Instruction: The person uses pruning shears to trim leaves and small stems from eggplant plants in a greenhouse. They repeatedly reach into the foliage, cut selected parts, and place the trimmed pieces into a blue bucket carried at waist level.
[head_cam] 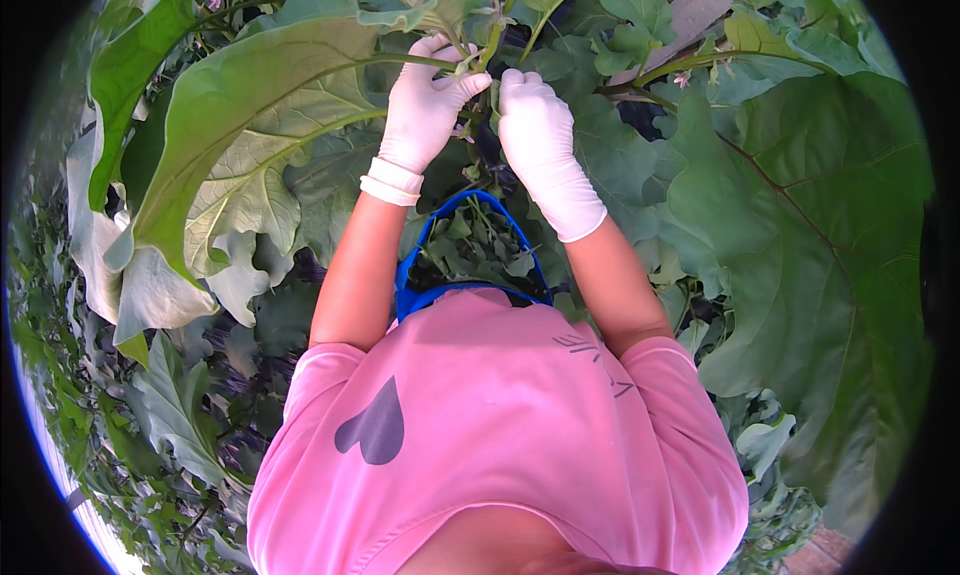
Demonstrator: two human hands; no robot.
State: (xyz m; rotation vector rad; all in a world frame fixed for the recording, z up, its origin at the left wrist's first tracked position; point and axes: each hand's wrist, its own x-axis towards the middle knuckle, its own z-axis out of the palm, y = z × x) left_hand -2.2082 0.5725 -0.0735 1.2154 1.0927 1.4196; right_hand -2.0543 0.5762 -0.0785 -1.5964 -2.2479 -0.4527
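Note:
My left hand (427,113), in a white glove, closes its thumb and fingers around part of a leafy plant stem (491,43), where a large leaf's stalk joins it. Close beside it on the right is my right hand (534,121), also gloved, its fingers curled; a small green piece shows at its left edge, and its fingertips are hidden. The plant looks like an eggplant, with small purple flowers (463,132) below the hands. In front of my body hangs a blue container (409,275) holding many picked green leaves or shoots (472,245).
A big leaf (247,72) arches across the left, and another broad leaf (810,222) fills the right. Thick foliage surrounds both arms. A thick branch (697,61) extends at the upper right, near a greyish board-like strip (686,19).

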